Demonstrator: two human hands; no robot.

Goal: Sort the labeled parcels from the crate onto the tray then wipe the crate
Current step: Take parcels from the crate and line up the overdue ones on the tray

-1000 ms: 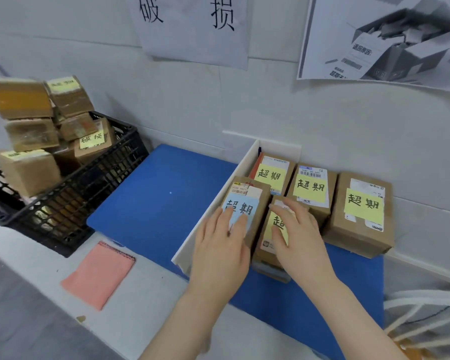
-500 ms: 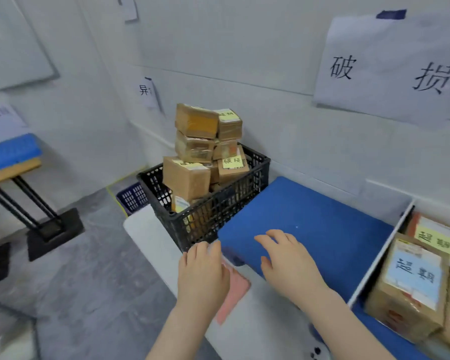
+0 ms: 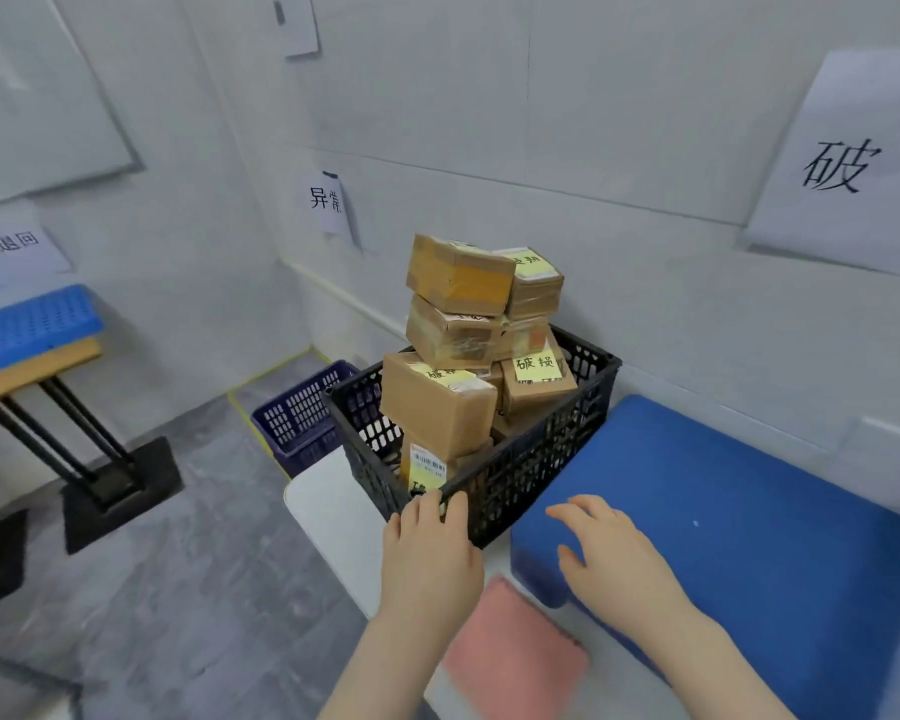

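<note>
Brown cardboard parcels [image 3: 437, 407], seven that you can count, are heaped in one black crate [image 3: 541, 475] left of one blue tray [image 3: 749, 511]; several carry yellow handwritten labels. Your left hand [image 3: 430, 556] has straight fingers pressed together at the crate's near rim. Your right hand [image 3: 611, 561], fingers slightly spread, lies over the tray's near left corner. One pink cloth [image 3: 515, 657] lies nearest you

The left hand [image 3: 430, 558] and the right hand [image 3: 617, 563] are showing bare. The left forearm [image 3: 380, 662] and the right forearm [image 3: 718, 662] are likewise showing uncovered, wearing nothing visible.
</note>
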